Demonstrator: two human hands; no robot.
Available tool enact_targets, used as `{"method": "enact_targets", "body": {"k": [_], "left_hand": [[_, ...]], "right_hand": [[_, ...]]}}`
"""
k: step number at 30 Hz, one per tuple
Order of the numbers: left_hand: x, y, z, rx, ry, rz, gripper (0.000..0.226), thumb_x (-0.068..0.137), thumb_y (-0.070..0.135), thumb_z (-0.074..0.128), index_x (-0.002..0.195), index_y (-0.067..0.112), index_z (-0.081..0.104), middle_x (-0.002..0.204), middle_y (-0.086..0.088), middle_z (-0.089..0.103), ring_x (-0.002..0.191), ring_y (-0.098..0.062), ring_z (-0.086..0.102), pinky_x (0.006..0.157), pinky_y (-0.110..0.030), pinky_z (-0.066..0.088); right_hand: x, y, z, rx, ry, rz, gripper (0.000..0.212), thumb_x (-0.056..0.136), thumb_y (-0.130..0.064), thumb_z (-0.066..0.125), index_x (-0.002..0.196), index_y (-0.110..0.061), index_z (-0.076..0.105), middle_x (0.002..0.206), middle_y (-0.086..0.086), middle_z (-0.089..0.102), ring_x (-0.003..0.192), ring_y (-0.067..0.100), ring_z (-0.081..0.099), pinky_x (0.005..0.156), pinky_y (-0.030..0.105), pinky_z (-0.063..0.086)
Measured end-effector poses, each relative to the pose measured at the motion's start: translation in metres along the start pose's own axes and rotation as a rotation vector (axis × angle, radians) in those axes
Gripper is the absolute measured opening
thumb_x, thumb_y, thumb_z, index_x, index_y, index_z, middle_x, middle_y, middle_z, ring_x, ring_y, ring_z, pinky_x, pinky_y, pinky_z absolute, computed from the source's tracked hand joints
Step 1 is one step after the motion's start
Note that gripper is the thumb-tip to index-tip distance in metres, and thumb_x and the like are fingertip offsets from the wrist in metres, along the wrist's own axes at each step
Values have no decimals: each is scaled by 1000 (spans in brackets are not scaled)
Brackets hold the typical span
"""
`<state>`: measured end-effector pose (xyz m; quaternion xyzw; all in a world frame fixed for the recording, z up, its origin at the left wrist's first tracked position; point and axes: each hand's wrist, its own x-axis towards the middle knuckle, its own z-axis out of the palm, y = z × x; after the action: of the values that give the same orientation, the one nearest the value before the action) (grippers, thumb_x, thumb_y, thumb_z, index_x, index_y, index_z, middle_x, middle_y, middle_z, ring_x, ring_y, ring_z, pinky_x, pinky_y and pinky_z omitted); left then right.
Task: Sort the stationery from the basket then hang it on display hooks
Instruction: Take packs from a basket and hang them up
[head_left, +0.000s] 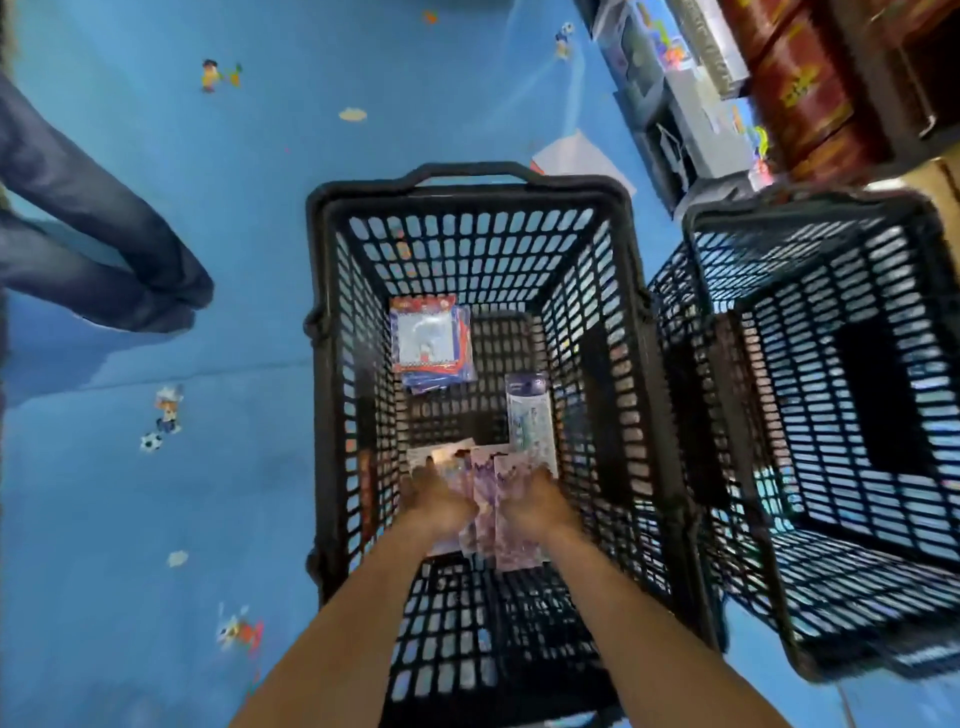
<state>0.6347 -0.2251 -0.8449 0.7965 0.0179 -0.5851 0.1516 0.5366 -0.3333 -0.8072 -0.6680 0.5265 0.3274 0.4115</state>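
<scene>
A black mesh basket (467, 187) stands on the blue floor below me. Both my arms reach down into it. My left hand (434, 493) and my right hand (540, 499) hold a bundle of purple stationery packs (491, 493) between them near the basket's bottom, fingers curled on the pack edges. A stack of red, white and blue carded packs (428, 340) lies at the far left of the basket floor. A pale blue pack with a purple top (530, 415) lies along the right side.
A second black mesh basket (810, 208) stands right beside the first, on its right. Shelves with boxed goods (691, 78) run along the upper right. A person's legs in dark jeans (93, 223) stand at the left. White paper (576, 156) lies on the floor behind the basket.
</scene>
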Motion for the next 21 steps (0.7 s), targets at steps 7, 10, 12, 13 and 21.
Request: {"method": "enact_targets", "body": {"k": [7, 10, 12, 13, 21], "left_hand": [[8, -6, 16, -64, 194, 15, 107, 85, 32, 77, 160, 14, 2, 154, -17, 22, 140, -37, 32, 112, -38, 39], [7, -4, 12, -74, 203, -15, 107, 79, 25, 81, 158, 15, 11, 152, -18, 30, 139, -40, 36, 114, -44, 41], [9, -4, 13, -64, 201, -25, 105, 72, 33, 80, 155, 18, 17, 149, -14, 43, 137, -39, 42, 113, -48, 42], [8, -4, 15, -53, 189, -33, 102, 70, 38, 77, 152, 18, 21, 146, -12, 48, 135, -39, 44, 111, -50, 44], [-6, 7, 38, 59, 235, -51, 65, 88, 33, 70, 142, 12, 42, 143, -21, 33, 132, -43, 41, 101, -45, 46]], "right_hand": [[9, 6, 12, 5, 110, 39, 40, 91, -20, 72, 122, -8, 50, 114, 7, 60, 111, 27, 63, 73, 23, 39], [14, 4, 19, 48, 149, 28, 37, 85, -32, 78, 108, -17, 52, 122, 10, 62, 108, 27, 63, 73, 23, 40], [15, 5, 22, 56, 165, 16, 35, 85, -33, 78, 102, -21, 49, 120, 8, 63, 105, 27, 64, 70, 22, 40], [16, 6, 23, 58, 167, 2, 34, 85, -31, 78, 100, -22, 49, 118, 6, 64, 100, 25, 63, 65, 21, 38], [17, 14, 28, 62, 223, -58, 22, 88, -27, 71, 109, -21, 71, 107, 2, 75, 94, 21, 69, 73, 23, 49]]}}
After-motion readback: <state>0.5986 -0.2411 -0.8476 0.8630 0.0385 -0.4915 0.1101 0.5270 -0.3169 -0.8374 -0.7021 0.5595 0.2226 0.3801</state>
